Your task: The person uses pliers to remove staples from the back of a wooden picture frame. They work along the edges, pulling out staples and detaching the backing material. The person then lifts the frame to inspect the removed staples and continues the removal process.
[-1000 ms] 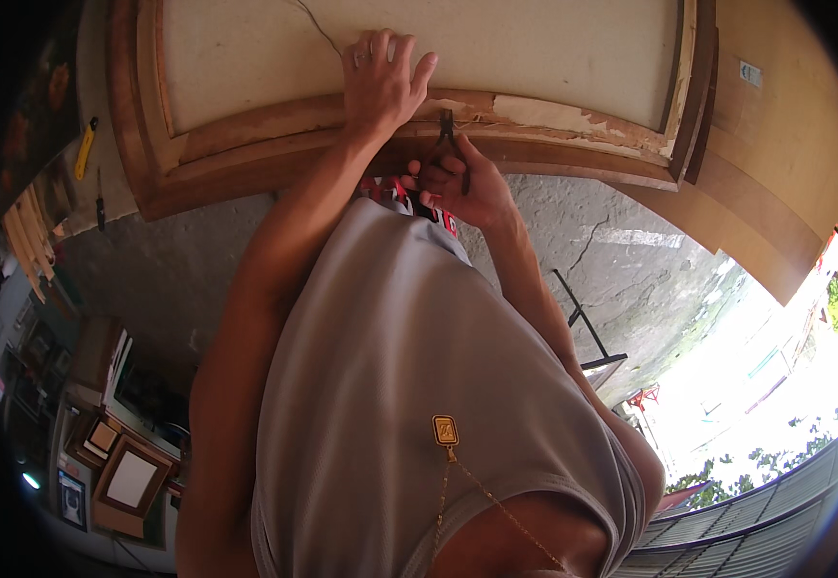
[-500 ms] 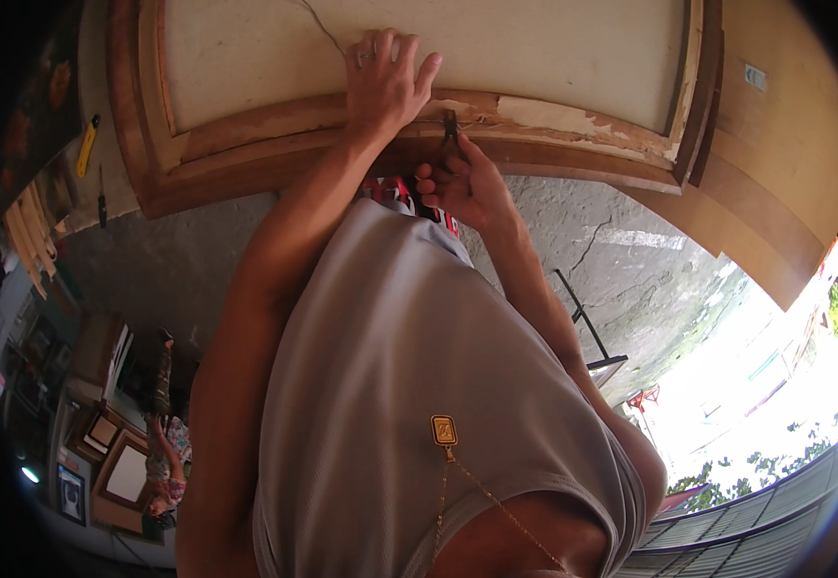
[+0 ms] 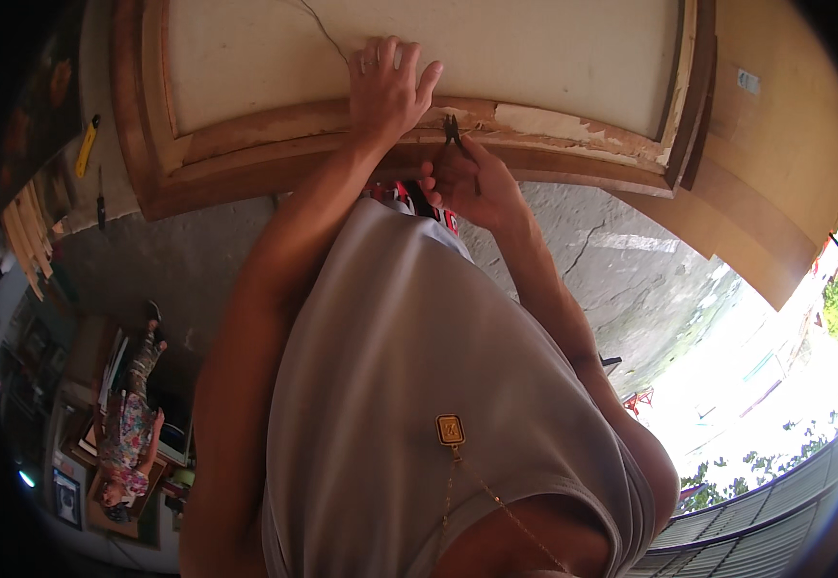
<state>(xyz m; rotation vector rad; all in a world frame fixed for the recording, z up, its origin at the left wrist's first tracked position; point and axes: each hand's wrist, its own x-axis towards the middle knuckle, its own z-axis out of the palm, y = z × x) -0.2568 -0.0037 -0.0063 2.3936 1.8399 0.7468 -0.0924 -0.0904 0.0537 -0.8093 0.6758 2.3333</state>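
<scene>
I log left hand (image 3: 387,96) spread, empty, on cream panel (image 3: 544,58), right hand (image 3: 486,190) curled round pliers (image 3: 453,133), at wooden frame (image 3: 573,166)

We take this for a workshop where frames are worked on — the big wooden frame (image 3: 279,156), its near edge ragged, tells us so. Left of that frame we find a yellow cutter (image 3: 88,146), a thin dark-handled tool (image 3: 101,204) and loose wood strips (image 3: 26,231); right of it, layered boards (image 3: 775,173). Below it spreads a cracked concrete floor (image 3: 621,255) — and, far lower left, framed pictures (image 3: 67,498).
</scene>
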